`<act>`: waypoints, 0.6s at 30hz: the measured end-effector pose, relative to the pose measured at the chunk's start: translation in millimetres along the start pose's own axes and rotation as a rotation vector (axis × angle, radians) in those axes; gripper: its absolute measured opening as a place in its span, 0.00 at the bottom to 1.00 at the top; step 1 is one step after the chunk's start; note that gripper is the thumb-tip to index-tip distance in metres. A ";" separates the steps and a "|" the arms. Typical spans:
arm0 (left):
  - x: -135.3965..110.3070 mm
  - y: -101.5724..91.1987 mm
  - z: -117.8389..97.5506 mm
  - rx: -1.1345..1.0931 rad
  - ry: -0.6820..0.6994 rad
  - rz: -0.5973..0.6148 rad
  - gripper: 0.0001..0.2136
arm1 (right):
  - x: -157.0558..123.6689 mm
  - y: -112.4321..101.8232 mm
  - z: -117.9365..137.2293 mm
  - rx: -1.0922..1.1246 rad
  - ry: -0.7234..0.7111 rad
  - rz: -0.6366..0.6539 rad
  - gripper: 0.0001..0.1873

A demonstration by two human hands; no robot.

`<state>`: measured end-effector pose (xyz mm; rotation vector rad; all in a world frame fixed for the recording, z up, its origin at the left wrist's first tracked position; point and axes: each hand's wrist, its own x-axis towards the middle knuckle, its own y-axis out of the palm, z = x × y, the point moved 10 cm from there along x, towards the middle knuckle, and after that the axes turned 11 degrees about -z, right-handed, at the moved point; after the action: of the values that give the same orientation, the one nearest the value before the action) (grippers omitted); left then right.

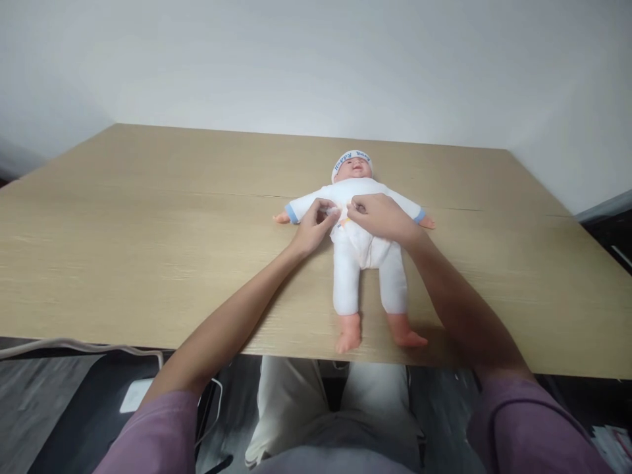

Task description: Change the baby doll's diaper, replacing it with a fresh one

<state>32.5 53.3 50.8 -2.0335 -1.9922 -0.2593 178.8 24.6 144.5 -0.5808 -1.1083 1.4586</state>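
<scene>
A baby doll (346, 280) lies on its back on the table, head away from me and feet toward me. It has a white outfit with blue cuffs and a lettered white headband. Around its hips sits a white diaper (365, 249) with a small coloured print at the front. My left hand (314, 229) pinches the diaper's white edge at the waist, on the left side. Over the belly, my right hand (382, 216) has its fingers closed at the diaper's front waist; the fingertips partly hide what they grip.
The wooden table (148, 237) reaches back to a pale wall (296, 66). A white cable (83, 343) runs along its front left edge. Below it on the left are a dark surface and a white rectangular object (137, 395). Dark items stand beyond the right edge.
</scene>
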 end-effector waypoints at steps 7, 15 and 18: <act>-12.8 -19.7 -32.0 0.127 0.146 -0.211 0.17 | 2.5 -1.9 3.3 -0.086 -0.110 -0.026 0.15; -101.6 48.8 -136.4 0.489 0.640 0.300 0.10 | -19.5 -59.3 18.5 0.104 -0.136 -0.320 0.14; -121.5 60.4 -126.2 0.697 0.654 0.459 0.19 | -60.2 -75.2 32.2 0.175 -0.152 -0.358 0.11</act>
<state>97.5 -102.9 126.4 -1.5912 -0.9936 -0.0853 200.7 -49.9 209.9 -0.1391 -1.1220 1.2833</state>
